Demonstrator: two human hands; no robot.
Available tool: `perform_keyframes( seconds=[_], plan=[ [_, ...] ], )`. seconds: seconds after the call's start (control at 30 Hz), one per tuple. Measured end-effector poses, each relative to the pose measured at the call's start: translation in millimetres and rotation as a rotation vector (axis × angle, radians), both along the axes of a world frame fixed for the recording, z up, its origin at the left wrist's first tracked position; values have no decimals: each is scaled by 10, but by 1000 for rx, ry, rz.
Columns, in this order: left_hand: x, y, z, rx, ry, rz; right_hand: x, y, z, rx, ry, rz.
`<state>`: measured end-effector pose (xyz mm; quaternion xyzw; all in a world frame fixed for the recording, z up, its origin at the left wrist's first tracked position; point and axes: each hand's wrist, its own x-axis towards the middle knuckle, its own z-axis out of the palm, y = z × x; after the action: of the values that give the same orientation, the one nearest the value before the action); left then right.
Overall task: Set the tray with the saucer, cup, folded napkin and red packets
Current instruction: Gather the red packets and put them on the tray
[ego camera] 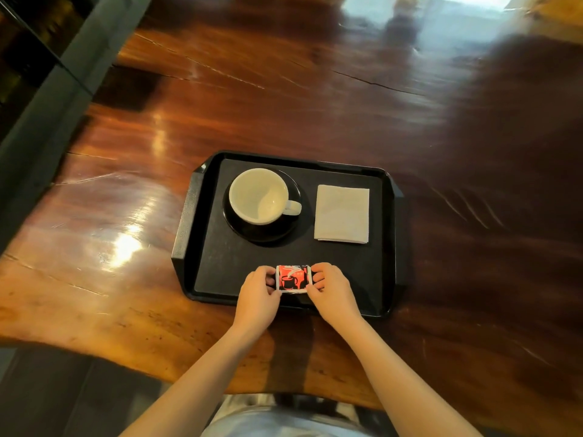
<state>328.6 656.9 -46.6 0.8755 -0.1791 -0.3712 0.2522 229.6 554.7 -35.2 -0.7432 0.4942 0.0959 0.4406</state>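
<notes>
- Head view: left hand [257, 288] and right hand [328, 287] pinch the short ends of the glossy red packets [293, 278] at the near edge of the matte black rectangular tray [186, 222].
- Far left, a round cream cup [258, 197] sits in a black saucer [233, 223].
- Far right lies a square folded napkin [342, 214].
- Polished wooden table [126, 190] beneath.

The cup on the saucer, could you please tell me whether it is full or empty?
Empty: the cup stands upright on the saucer, and its bare pale inside shows down to the bottom, with no liquid.

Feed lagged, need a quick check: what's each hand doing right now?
Left hand: pinching the left end of the red packets.
Right hand: pinching their right end.
</notes>
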Motion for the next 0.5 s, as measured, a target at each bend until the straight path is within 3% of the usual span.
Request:
perform_keyframes(
  seconds=[0.27, 0.5],
  plan=[
    [18, -40, 10, 4, -35, 4, 22, 69, -71, 21, 16, -73],
    [-12, 5, 36, -14, -68, -63, 1, 101, -50, -15, 19, 12]
  ],
)
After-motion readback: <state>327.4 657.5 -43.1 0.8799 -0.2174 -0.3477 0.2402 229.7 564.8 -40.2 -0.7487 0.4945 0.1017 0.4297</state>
